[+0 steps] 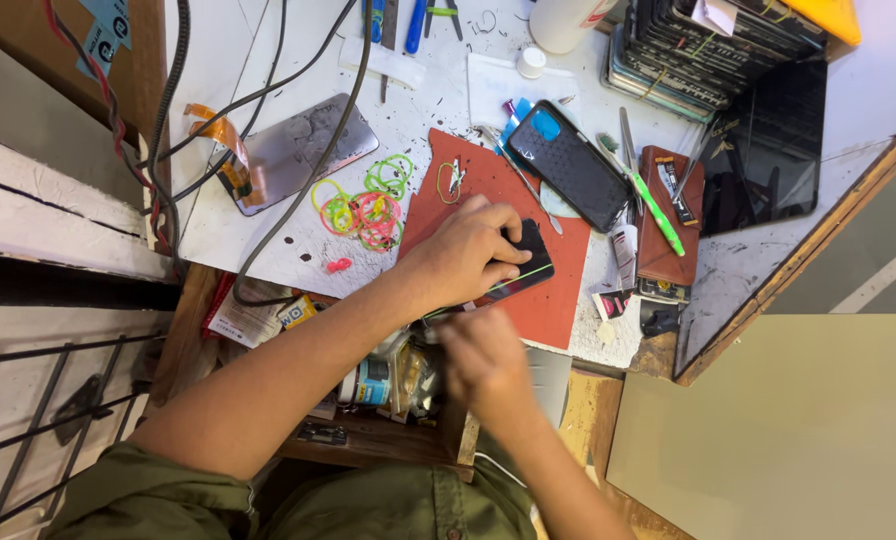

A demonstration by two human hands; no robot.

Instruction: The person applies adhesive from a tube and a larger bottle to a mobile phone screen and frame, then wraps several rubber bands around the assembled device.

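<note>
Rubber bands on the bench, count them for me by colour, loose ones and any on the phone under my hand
Counts are approximate, since the loose pile overlaps.
Green rubber bands: 3, including one stretched around the phone under the left hand
Pink rubber bands: 3
Yellow rubber bands: 2, including one on the red mat
Total: about 8

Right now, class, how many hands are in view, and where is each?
2. The left hand presses a dark phone on the red mat; the blurred right hand is at the table's near edge.
</note>
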